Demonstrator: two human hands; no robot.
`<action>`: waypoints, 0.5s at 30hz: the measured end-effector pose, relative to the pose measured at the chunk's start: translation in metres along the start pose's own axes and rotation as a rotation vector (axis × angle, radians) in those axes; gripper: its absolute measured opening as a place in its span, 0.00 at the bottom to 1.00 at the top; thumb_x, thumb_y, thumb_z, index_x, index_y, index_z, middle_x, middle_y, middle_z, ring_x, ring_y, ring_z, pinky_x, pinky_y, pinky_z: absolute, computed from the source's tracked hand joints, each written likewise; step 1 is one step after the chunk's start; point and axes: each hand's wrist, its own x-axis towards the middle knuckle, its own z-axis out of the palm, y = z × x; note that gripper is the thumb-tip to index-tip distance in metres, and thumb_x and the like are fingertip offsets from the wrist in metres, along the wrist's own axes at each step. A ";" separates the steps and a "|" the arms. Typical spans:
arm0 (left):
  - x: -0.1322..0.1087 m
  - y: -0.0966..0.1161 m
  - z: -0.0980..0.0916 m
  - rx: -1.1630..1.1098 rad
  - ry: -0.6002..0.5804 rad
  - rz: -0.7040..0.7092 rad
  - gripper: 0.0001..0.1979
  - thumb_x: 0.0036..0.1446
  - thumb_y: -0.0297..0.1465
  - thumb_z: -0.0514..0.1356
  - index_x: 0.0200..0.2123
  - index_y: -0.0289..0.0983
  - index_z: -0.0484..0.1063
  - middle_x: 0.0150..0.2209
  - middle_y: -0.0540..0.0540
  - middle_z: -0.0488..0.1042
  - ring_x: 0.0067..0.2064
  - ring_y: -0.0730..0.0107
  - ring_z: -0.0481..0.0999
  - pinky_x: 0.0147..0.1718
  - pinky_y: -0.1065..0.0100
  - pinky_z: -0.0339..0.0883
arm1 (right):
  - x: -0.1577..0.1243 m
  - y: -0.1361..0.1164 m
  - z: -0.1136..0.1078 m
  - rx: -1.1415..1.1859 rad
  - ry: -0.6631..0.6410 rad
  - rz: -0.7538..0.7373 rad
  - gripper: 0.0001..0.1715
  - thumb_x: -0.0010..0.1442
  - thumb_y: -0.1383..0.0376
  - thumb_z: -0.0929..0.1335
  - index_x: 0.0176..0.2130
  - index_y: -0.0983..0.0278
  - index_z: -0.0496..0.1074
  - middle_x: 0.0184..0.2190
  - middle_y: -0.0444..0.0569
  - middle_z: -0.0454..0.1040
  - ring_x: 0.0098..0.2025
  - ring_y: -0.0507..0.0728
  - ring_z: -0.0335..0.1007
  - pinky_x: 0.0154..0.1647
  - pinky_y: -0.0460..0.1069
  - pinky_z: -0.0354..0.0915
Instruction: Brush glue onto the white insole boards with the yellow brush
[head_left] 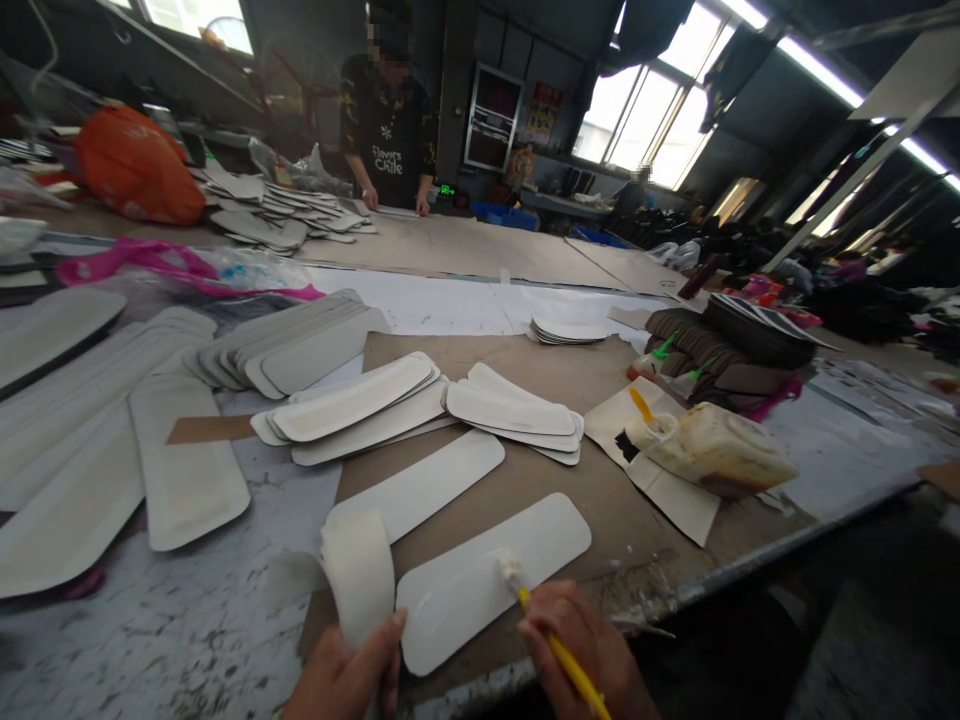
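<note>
My right hand (581,650) is closed around the yellow handle of a brush (561,652). The brush's whitish bristles touch the middle of a long white panel (457,590) with rounded corners, which lies flat near the table edge. My left hand (349,670) grips a bent bundle of thin white strips (360,575), its thumb beside the panel's left end. A second white panel (442,480) lies just behind, partly covered by the bundle. Farther back are overlapping white panels (360,400) and another small pile (514,410).
At right, a stained plastic container (731,450) lies on its side on a pale sheet, near green-tipped bottles (660,355) and dark stacked pieces (690,350). More panels (195,460) cover the left. Across the table stands a person (390,120) handling a flat piece.
</note>
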 end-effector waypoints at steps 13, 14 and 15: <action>-0.002 0.005 0.000 -0.014 0.008 0.005 0.25 0.50 0.46 0.48 0.06 0.43 0.57 0.10 0.49 0.65 0.21 0.65 0.68 0.29 0.68 0.61 | 0.007 0.035 -0.017 -0.116 0.144 0.158 0.04 0.59 0.70 0.63 0.33 0.63 0.66 0.29 0.48 0.68 0.33 0.53 0.68 0.35 0.46 0.67; -0.001 0.003 0.000 -0.011 0.010 0.004 0.25 0.50 0.46 0.48 0.06 0.43 0.57 0.10 0.49 0.65 0.21 0.65 0.68 0.29 0.68 0.61 | 0.007 0.039 -0.023 -0.159 0.137 0.139 0.04 0.60 0.70 0.62 0.34 0.63 0.66 0.29 0.48 0.68 0.33 0.53 0.68 0.35 0.46 0.67; -0.001 0.002 0.001 -0.009 0.009 0.001 0.25 0.50 0.46 0.48 0.06 0.43 0.58 0.10 0.48 0.66 0.21 0.65 0.68 0.30 0.68 0.61 | 0.007 0.042 -0.028 -0.192 0.130 0.121 0.04 0.60 0.70 0.62 0.35 0.63 0.65 0.30 0.48 0.68 0.33 0.53 0.68 0.36 0.46 0.67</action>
